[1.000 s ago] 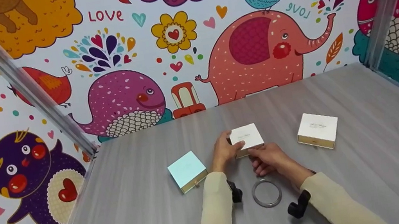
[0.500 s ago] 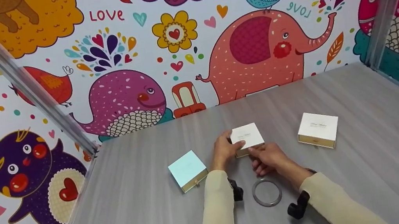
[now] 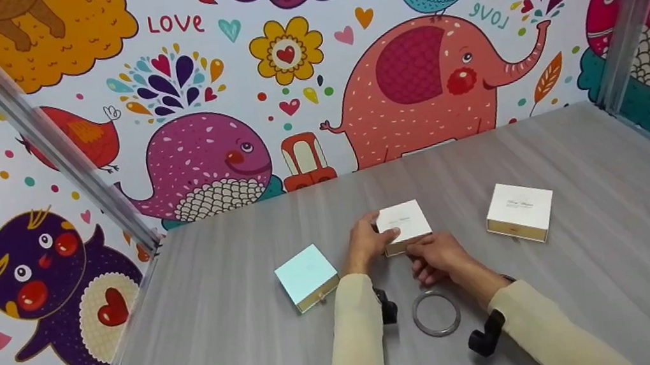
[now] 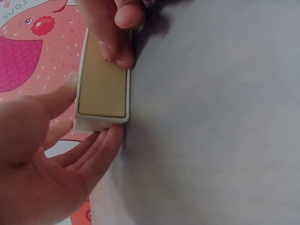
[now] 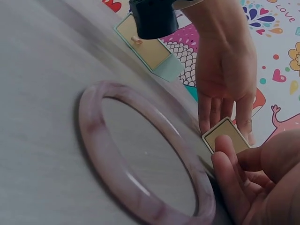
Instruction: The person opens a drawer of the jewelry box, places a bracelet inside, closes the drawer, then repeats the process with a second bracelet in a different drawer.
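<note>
On the table, my left hand [image 3: 363, 246] grips a small white drawer box [image 3: 401, 219], its thumb over the lid and its fingers along the left side. My right hand [image 3: 439, 257] is at the front of that box, thumb and fingertips brought together against the gold drawer front [image 4: 101, 91]. Those fingertips hide whatever pull they pinch. The drawer looks flush with its sleeve. Between my forearms lies a bangle [image 5: 96, 129], pale mauve and marbled in the right wrist view, flat on the table and apart from both hands.
A pale blue drawer box [image 3: 307, 275] with a small pull tab stands left of my left hand. Another white drawer box [image 3: 519, 211] stands to the right. Behind the grey table [image 3: 228, 351] rises a wall printed with cartoon animals.
The view shifts very slightly. Both hands, the boxes and the bangle otherwise stay where they were.
</note>
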`<state>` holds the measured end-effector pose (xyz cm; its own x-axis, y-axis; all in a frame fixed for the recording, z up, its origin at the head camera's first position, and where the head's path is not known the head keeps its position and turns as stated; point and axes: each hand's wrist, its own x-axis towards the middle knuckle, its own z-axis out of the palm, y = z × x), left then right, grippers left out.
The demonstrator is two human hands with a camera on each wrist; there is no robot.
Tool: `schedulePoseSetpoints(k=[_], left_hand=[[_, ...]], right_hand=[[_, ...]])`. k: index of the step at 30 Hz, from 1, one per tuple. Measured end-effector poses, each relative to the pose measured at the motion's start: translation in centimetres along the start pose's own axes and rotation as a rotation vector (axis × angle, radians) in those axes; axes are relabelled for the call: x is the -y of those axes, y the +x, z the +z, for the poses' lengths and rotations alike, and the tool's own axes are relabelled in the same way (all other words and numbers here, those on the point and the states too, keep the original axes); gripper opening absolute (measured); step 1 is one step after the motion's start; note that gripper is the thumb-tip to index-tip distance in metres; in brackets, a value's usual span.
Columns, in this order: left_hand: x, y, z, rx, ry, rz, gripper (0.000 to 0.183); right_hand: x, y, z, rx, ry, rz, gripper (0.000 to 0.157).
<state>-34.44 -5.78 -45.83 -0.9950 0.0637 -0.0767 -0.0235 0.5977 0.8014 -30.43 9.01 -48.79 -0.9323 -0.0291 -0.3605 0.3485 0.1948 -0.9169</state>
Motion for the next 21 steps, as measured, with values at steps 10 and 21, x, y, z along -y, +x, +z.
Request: schedulePoseSetpoints(k=[10, 21], left_hand=[[-0.12, -0.23, 0.14, -0.013, -0.021, 0.038, 0.054], [-0.11, -0.3, 0.04, -0.037, -0.039, 0.052, 0.054]], right_hand=[[-0.2, 0.12, -0.13, -0.01, -0.006, -0.015, 0.024], [-0.18, 0.03, -0.12, 0.007, 0.017, -0.028, 0.025]])
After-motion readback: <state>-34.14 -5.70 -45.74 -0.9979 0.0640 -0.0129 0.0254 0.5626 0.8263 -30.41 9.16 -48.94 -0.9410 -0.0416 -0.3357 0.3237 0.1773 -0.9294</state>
